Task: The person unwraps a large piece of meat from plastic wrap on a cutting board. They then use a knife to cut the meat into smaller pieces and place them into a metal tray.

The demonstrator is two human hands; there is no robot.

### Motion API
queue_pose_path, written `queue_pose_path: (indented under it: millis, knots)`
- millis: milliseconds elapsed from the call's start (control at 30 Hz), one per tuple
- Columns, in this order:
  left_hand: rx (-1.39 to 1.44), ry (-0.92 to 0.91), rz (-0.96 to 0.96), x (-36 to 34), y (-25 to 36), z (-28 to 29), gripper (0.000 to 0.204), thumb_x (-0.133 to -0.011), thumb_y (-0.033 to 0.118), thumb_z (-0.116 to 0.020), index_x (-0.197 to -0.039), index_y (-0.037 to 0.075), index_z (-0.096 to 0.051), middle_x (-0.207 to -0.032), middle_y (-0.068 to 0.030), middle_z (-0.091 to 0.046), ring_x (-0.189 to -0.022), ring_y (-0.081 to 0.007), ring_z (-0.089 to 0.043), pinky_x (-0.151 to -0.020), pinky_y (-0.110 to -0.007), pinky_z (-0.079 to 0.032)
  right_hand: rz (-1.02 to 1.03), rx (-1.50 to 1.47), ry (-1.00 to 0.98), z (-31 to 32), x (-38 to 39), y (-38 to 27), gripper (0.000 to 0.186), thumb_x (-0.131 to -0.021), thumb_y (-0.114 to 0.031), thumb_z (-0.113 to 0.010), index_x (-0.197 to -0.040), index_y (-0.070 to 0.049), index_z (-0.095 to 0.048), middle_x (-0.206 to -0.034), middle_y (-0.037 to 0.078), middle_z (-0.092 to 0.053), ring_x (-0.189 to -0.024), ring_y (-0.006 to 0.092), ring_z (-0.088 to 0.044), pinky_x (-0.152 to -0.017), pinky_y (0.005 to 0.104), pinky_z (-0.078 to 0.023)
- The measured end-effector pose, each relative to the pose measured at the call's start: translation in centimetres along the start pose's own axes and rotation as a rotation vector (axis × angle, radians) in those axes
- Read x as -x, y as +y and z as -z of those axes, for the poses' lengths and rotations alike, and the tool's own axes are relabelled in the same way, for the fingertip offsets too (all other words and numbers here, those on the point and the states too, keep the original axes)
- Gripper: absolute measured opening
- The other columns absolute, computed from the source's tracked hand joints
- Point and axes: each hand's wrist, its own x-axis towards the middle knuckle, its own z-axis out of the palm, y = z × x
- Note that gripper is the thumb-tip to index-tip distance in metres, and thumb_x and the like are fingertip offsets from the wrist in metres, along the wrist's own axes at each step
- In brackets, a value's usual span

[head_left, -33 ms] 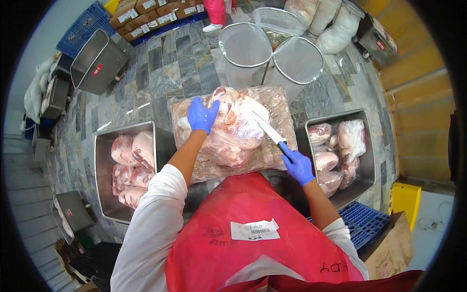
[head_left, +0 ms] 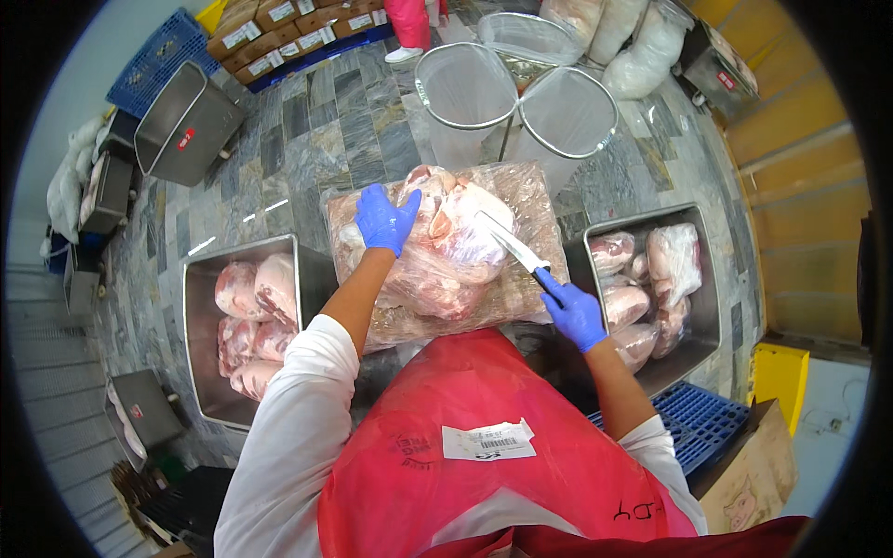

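Note:
My left hand, in a blue glove, grips the upper left of a plastic-wrapped lump of pink meat, its fingertips curled into the plastic. The meat rests on a wide, plastic-covered brownish slab. My right hand, also gloved, is closed around the black handle of a long knife. The blade lies diagonally over the meat's right side, its tip pointing up and to the left.
Steel bins of meat flank the slab. Beyond stand three lined round frames, bagged goods, stacked cartons and another steel bin. A person's red-clad leg shows at top. A blue plastic grid is lower right.

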Motion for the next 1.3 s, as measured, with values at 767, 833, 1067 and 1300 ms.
queue_pose_path:
  millis: [767,833,1067,1300]
  knots:
    - [0.124,-0.131,0.268,-8.3,-2.5,-1.6,0.057,-0.087,0.05,-0.074,-0.095,-0.006,-0.071,-0.099,-0.0313,-0.072,-0.09,-0.0453,-0.07,-0.086,-0.05,-0.054,-0.27,-0.198,0.036,0.3,0.8,5.3,0.066,-0.098,-0.031,-0.066,-0.159,-0.023,-0.043,-0.094,0.025,-0.069,-0.082,0.0455,-0.069,-0.076,0.0518,-0.055]
    - [0.142,-0.006,0.265,-7.7,-2.8,-1.3,0.06,-0.086,0.05,-0.077,-0.106,-0.006,-0.07,-0.104,-0.029,-0.073,-0.092,-0.0451,-0.07,-0.087,-0.05,-0.054,-0.274,-0.117,-0.051,-3.3,-0.4,5.2,0.067,-0.099,-0.031,-0.065,-0.161,-0.023,-0.039,-0.096,0.027,-0.068,-0.079,0.0476,-0.068,-0.073,0.0541,-0.054]
    - [0.342,-0.437,0.017,-4.9,5.9,-0.8,0.07,-0.081,0.055,-0.083,-0.12,-0.002,-0.07,-0.098,-0.017,-0.075,-0.088,-0.0315,-0.072,-0.083,-0.042,-0.056,0.069,-0.097,0.16,-4.6,-7.5,2.3,0.048,-0.091,-0.026,-0.071,-0.135,-0.008,-0.064,-0.122,0.017,-0.062,-0.118,0.0355,-0.058,-0.098,0.0488,-0.047]
    - [0.159,-0.539,-0.13,-4.7,7.3,-2.5,0.054,-0.086,0.06,-0.07,-0.102,0.009,-0.074,-0.095,-0.0191,-0.075,-0.088,-0.0391,-0.072,-0.078,-0.048,-0.055,0.616,-0.284,0.111,-6.1,-18.5,-7.5,0.043,-0.091,-0.029,-0.067,-0.127,-0.005,-0.064,-0.127,0.015,-0.063,-0.119,0.035,-0.058,-0.103,0.0487,-0.044]
